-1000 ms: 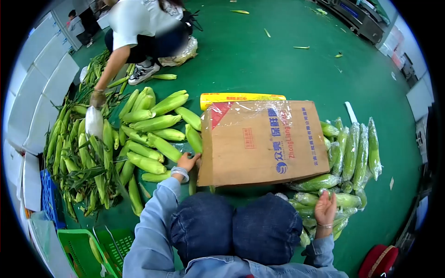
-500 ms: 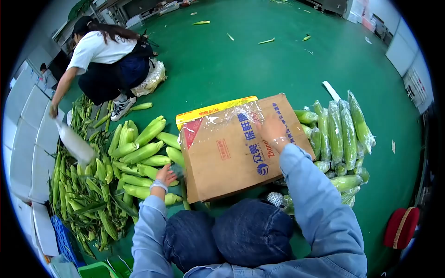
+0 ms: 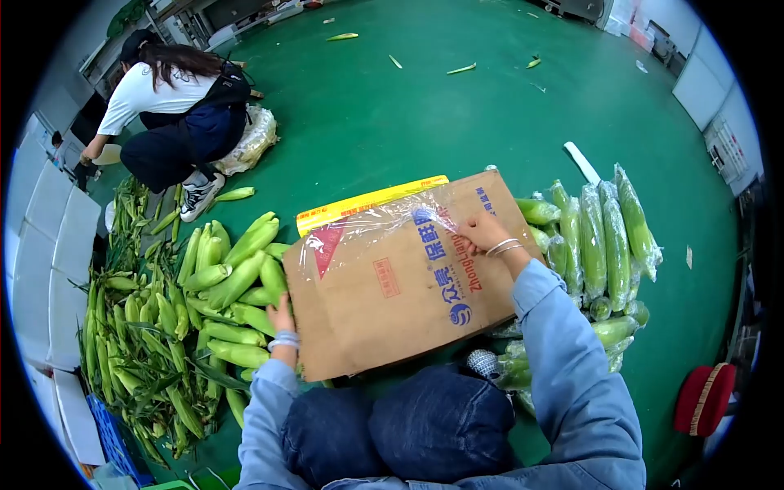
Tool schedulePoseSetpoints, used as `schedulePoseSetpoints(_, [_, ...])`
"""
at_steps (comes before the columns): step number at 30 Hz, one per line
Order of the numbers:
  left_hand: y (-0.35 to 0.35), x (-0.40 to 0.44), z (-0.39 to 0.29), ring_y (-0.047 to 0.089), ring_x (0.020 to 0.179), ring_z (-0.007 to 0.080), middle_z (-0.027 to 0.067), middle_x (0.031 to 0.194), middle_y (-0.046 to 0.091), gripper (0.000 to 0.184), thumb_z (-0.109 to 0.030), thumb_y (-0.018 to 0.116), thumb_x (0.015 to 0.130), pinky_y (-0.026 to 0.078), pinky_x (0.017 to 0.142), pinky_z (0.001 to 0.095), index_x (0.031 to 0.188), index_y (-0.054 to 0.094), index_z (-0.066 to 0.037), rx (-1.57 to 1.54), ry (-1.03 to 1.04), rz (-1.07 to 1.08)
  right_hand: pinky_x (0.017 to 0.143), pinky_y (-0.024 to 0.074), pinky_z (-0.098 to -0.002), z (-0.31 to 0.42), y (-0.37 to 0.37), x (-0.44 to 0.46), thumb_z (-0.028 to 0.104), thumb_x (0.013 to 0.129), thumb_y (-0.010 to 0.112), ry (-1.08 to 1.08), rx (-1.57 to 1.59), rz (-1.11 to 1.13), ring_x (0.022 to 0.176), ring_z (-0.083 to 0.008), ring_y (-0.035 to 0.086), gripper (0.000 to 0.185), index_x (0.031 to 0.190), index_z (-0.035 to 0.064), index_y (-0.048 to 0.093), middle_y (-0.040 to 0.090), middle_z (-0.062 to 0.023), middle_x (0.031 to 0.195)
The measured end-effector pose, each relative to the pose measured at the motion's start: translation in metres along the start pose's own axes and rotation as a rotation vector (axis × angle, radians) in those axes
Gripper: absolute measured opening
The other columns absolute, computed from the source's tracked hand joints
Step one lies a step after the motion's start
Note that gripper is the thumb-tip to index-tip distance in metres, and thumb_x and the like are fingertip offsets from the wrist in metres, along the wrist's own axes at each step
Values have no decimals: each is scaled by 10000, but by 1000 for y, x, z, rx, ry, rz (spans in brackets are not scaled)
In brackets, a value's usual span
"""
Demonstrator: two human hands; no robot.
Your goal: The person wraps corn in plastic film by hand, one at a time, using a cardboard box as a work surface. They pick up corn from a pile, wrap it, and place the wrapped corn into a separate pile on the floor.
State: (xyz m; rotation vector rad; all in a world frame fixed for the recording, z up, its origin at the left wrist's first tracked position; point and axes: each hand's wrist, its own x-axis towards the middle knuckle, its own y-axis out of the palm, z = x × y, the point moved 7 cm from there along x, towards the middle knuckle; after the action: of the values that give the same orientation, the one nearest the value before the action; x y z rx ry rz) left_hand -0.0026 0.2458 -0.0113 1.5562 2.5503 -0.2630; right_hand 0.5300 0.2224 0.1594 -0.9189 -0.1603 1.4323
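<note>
My right hand (image 3: 487,235) pinches the edge of clear plastic film (image 3: 408,211), which stretches in wrinkles over the top of a cardboard box (image 3: 351,327) with blue and red print. Beside the box's left edge is my left hand (image 3: 282,321), its fingers extended close to the husked corn (image 3: 238,282); whether they touch the box or a cob is unclear. Behind the box lies a yellow printed strip or carton (image 3: 371,202). Film-wrapped corn (image 3: 593,233) is stacked on the right.
Corn with loose husks (image 3: 155,351) spreads over the floor at left, near white boxes (image 3: 61,245) and a blue crate (image 3: 114,433). A crouching co-worker (image 3: 175,106) holds something pale. A red stool-like object (image 3: 704,400) stands at far right.
My right hand has gone from reaching over the box to pinching the film. The box has shifted left and nearer, and my left hand is now at its edge. The co-worker's pale object has moved away.
</note>
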Motion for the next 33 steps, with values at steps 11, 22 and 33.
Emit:
schedulePoseSetpoints(11, [155,-112,-263,499,1020,309,173,1123,517,558,-84,687,681,393,892,364,1179,449,-2,472,936,503,602,464,-249,-15,-11,-36,173,861,505,-90,759,136,654,-84,544,217,710,32,570,569,-15,706])
schedulePoseSetpoints(22, [272,-136,-210,455,1082,321,154,1187,499,666,-258,730,665,363,929,406,1245,446,-95,939,979,1036,832,371,-301,109,14,2,297,836,561,-727,231,-373,908,-204,496,273,982,67,571,490,-76,1041])
schedulePoseSetpoints(33, [180,-140,-207,508,795,275,105,798,510,224,-251,560,785,408,686,363,853,535,-40,1192,1276,448,669,479,-432,133,41,19,629,762,468,-783,-648,-259,847,-340,583,588,1168,205,509,573,-170,927])
